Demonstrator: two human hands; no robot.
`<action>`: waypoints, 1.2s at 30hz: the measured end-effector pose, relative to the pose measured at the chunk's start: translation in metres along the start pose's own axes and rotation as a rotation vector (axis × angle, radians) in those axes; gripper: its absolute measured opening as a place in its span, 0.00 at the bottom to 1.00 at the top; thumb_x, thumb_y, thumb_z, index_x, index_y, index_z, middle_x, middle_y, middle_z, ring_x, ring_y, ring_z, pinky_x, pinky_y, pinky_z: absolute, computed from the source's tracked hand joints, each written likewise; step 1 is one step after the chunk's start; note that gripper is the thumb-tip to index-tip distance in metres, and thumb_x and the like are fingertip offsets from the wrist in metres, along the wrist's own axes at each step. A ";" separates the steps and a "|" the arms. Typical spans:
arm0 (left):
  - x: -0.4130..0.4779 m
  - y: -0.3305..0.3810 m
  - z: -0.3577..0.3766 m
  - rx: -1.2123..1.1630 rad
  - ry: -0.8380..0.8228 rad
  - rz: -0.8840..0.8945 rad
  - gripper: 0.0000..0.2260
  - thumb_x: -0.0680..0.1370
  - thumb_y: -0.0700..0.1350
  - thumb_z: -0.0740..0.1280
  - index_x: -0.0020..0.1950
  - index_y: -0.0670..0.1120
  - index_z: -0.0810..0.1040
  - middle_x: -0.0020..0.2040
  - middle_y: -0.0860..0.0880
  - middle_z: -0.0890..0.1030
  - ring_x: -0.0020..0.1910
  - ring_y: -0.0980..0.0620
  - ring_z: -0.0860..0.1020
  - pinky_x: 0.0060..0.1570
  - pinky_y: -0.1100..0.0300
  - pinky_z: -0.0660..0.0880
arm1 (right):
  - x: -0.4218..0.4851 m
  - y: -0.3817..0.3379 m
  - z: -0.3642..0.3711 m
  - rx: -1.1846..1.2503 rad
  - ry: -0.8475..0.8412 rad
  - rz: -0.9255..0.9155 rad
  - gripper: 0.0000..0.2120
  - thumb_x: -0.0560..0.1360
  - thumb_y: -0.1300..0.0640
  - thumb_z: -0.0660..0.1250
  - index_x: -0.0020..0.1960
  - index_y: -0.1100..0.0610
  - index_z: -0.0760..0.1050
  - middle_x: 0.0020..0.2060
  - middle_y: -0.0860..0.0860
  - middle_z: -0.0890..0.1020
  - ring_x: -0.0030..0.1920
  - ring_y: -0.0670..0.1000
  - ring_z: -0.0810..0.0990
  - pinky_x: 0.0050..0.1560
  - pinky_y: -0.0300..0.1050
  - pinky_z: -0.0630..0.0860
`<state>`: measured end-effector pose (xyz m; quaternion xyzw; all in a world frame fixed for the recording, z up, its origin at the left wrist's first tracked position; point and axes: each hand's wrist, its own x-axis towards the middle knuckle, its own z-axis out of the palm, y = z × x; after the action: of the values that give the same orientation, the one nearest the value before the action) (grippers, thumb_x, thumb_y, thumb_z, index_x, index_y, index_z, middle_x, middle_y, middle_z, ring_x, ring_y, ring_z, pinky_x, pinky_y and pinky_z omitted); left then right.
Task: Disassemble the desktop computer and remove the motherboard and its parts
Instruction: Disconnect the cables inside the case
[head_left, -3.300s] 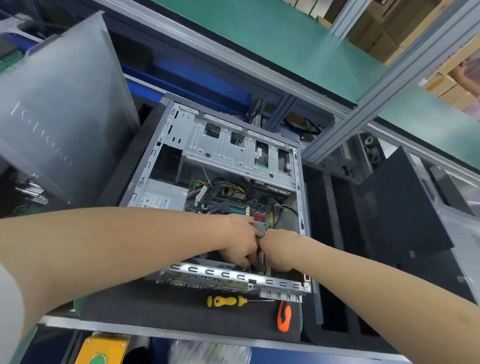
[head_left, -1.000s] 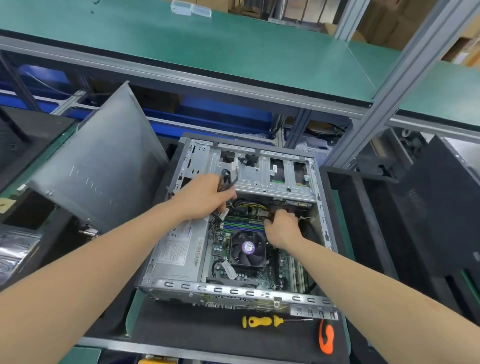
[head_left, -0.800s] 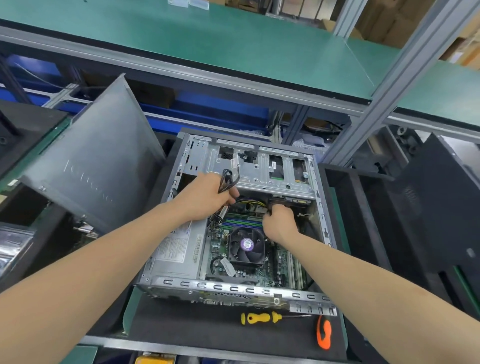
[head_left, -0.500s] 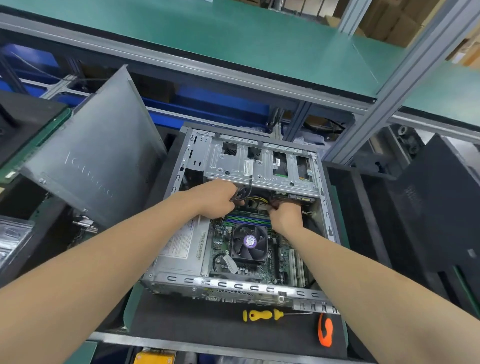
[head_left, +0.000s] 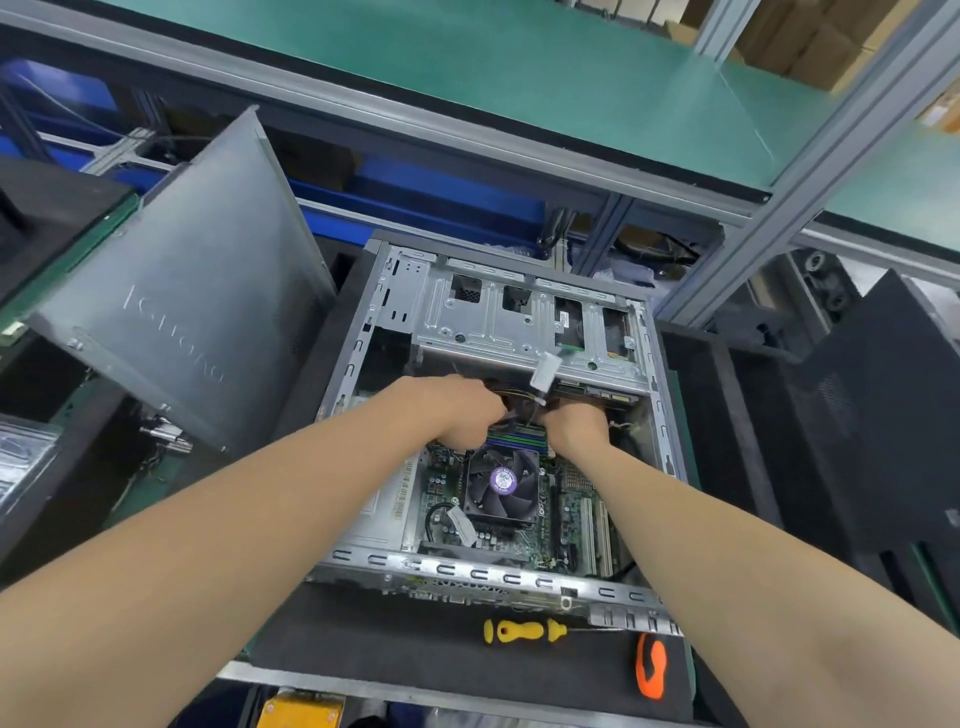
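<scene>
An open silver desktop case (head_left: 519, 577) lies flat on a black mat. Inside is the green motherboard (head_left: 566, 519), with a black CPU fan (head_left: 501, 484) bearing a purple sticker. Both hands reach in just under the silver drive cage (head_left: 519, 322). My left hand (head_left: 457, 410) is closed on a bundle of dark cables (head_left: 511, 408). My right hand (head_left: 576, 423) grips the cables from the other side, fingertips hidden. A white connector (head_left: 544, 375) sticks up between the hands. The grey power supply (head_left: 384, 514) is partly covered by my left forearm.
The removed grey side panel (head_left: 197, 291) leans at the left. A yellow screwdriver (head_left: 524, 630) and an orange tool (head_left: 651, 666) lie on the mat in front of the case. A black panel (head_left: 883, 415) stands at the right. A green shelf (head_left: 519, 62) spans above.
My left hand dropped from the drive cage's left side toward the middle, bringing the cable beside my right hand. A white connector now shows above the hands.
</scene>
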<state>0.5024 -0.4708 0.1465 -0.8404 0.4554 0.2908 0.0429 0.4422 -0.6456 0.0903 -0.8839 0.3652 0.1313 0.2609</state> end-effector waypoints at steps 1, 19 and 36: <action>0.002 0.001 0.002 0.029 -0.036 -0.006 0.11 0.82 0.37 0.57 0.61 0.45 0.75 0.52 0.44 0.80 0.51 0.43 0.80 0.57 0.45 0.78 | 0.000 -0.001 0.000 -0.019 0.013 -0.010 0.23 0.83 0.64 0.55 0.75 0.47 0.71 0.62 0.55 0.80 0.60 0.58 0.80 0.46 0.44 0.72; -0.002 0.008 0.003 0.173 -0.093 0.003 0.35 0.82 0.34 0.55 0.85 0.52 0.45 0.75 0.41 0.71 0.68 0.40 0.74 0.45 0.57 0.68 | 0.009 0.010 0.011 -0.109 0.075 -0.133 0.15 0.83 0.58 0.60 0.66 0.59 0.78 0.59 0.62 0.82 0.46 0.57 0.72 0.44 0.42 0.67; 0.002 0.008 0.005 0.240 -0.090 0.014 0.34 0.83 0.35 0.56 0.85 0.50 0.45 0.77 0.42 0.69 0.71 0.40 0.72 0.49 0.56 0.66 | 0.015 0.016 0.020 -0.069 0.130 -0.194 0.12 0.83 0.58 0.62 0.63 0.59 0.79 0.55 0.60 0.82 0.44 0.56 0.72 0.45 0.44 0.69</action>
<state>0.4950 -0.4755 0.1429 -0.8122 0.4903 0.2720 0.1613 0.4404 -0.6526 0.0622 -0.9303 0.2893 0.0603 0.2174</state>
